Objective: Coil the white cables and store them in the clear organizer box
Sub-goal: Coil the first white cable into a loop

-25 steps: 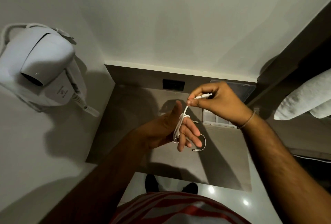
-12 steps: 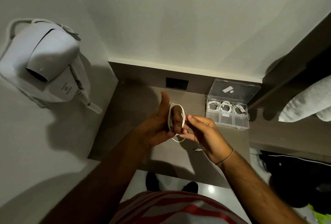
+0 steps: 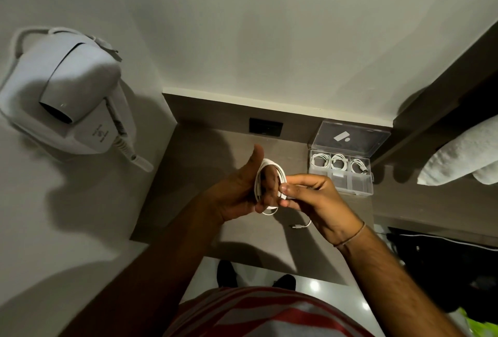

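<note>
Head view, looking down over a grey-brown counter (image 3: 194,174) set in a wall niche. Left hand (image 3: 237,193) held up over the counter, thumb straight up, fingers stretched out roughly level toward the right; it is not gripping. White cable (image 3: 257,183) is wound in several loops around those fingers. Right hand (image 3: 318,201) meets it from the right, thumb and forefinger pinched on the cable at the coil's right edge, other fingers curled beneath. Short loose tail (image 3: 299,226) with a connector hangs below the right hand, above the counter; whether it touches the surface, cannot tell.

Clear organizer box (image 3: 355,184) sits at the counter's back right corner, well apart from the hands. Its lid (image 3: 350,138) stands open against the back wall. Back row of compartments holds three coiled cables (image 3: 339,161), one each; front row looks bare.

Hair dryer (image 3: 67,94) mounted on the left wall. Dark wall socket (image 3: 266,126) behind the counter. Folded white towel (image 3: 463,161) at far right.
</note>
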Tool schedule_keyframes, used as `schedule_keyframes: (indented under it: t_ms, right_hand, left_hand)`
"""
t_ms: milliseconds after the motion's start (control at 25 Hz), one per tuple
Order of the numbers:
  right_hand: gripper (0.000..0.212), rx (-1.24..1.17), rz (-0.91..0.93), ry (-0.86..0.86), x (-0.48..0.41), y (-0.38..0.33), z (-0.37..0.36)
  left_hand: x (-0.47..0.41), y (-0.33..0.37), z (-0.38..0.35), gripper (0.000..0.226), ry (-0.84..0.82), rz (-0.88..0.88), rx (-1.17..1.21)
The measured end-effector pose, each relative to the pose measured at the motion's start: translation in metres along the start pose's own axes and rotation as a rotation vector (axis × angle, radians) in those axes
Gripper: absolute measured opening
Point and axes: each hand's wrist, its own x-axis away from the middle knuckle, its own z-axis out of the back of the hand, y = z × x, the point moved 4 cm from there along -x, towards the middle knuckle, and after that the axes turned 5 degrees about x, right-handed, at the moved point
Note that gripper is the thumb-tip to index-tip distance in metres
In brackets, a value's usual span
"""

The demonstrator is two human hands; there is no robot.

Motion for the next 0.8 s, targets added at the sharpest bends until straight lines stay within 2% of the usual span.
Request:
schedule_keyframes:
  t_ms: [160, 240, 360, 440, 600, 800]
  right_hand:
    - [0.045, 0.07, 0.027, 0.104, -0.008, -0.002, 0.016]
    - [0.03, 0.181, 0.067, 0.131, -0.011, -0.005, 0.023]
    - [0.014, 0.304, 0.08, 0.176, -0.019, -0.004, 0.028]
    - [0.015, 0.344, 0.073, 0.226, -0.023, 0.0, 0.031]
    - [0.018, 0.453, 0.092, 0.263, -0.03, 0.008, 0.035]
    - [0.018, 0.627, 0.014, 0.424, -0.046, 0.028, 0.047]
  left_hand:
    - [0.0, 0.005, 0.022, 0.055, 0.317, -0.045, -0.325]
    - [-0.001, 0.006, 0.036, 0.046, 0.453, -0.051, -0.429]
    - [0.003, 0.009, 0.05, 0.023, 0.638, -0.132, -0.741]
    - [0.003, 0.009, 0.057, 0.025, 0.675, -0.176, -0.849]
    - [-0.001, 0.018, 0.064, 0.028, 0.601, -0.138, -1.317]
    - [-0.022, 0.021, 0.076, 0.019, 0.644, -0.08, -1.247]
